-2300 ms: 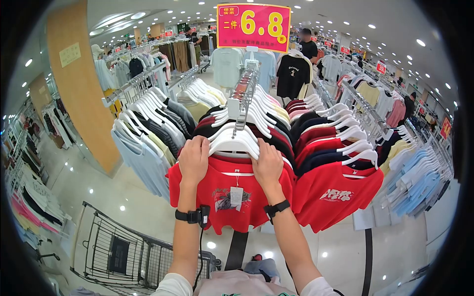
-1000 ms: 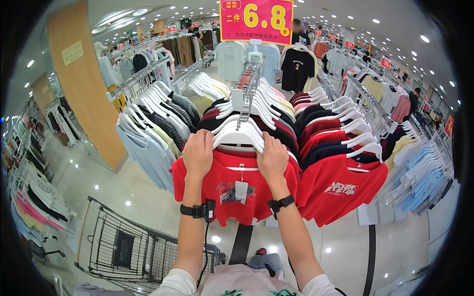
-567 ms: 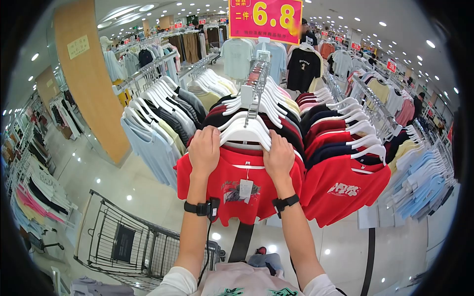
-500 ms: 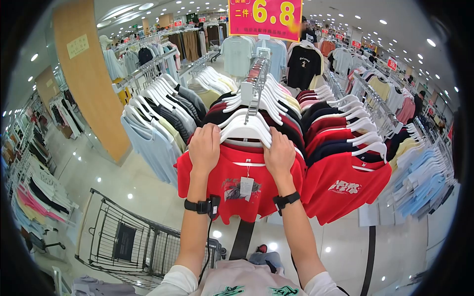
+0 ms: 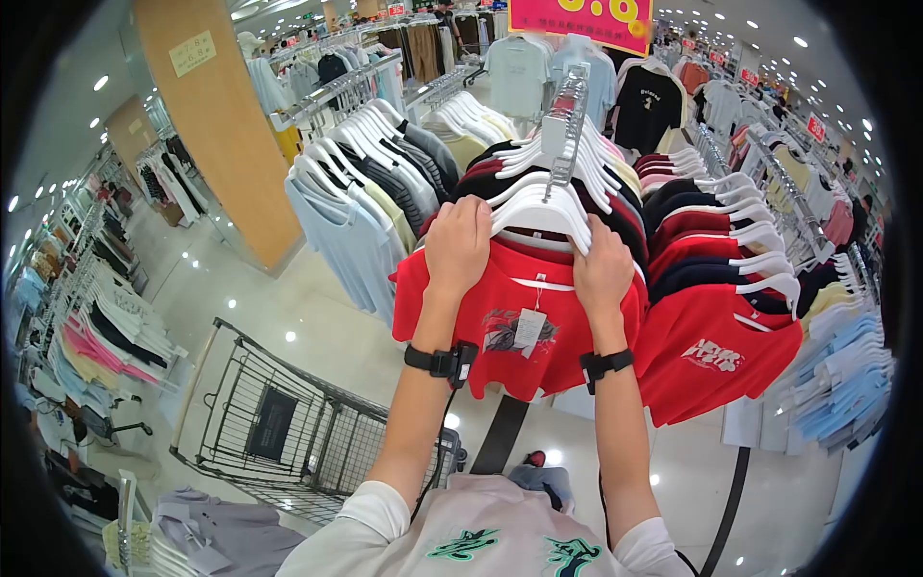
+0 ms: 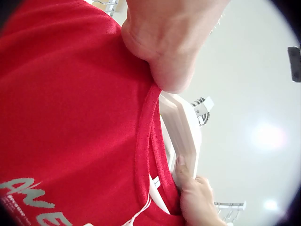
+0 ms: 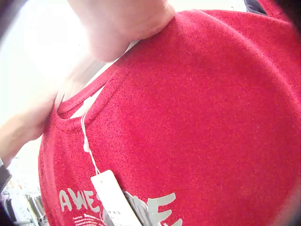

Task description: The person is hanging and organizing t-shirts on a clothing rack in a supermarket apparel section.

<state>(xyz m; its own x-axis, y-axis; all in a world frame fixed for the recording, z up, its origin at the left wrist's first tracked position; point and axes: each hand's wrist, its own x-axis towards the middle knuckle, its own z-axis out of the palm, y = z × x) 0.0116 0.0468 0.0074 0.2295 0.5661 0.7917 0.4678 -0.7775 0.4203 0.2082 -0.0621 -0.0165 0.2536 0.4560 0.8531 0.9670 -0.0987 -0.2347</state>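
Note:
A red T-shirt [image 5: 461,327] with a grey print and a white paper tag [image 5: 528,332] hangs at the front end of a rail. Its white hanger [image 5: 541,212] lies close against several others. My left hand [image 5: 458,248] grips the hangers and the shirt's shoulder on the left side; my right hand [image 5: 605,271] grips them on the right side. In the left wrist view the left hand [image 6: 171,42] covers the hanger's end at the collar, and the stacked hangers show between both hands. The right hand [image 7: 122,23] hides its fingertips behind the shirt in the right wrist view.
Beside the held shirt hangs another red shirt [image 5: 721,361] on the right rack. Light blue shirts [image 5: 346,250] hang at the left. A shopping cart [image 5: 288,423] stands at the lower left, a wooden pillar [image 5: 216,135] behind it. A price sign [image 5: 586,21] tops the rail.
The head view has turned, so the rack, shirts and hands appear further right and higher, and the sign is partly cut off. Both hands keep their grip on the hangers.

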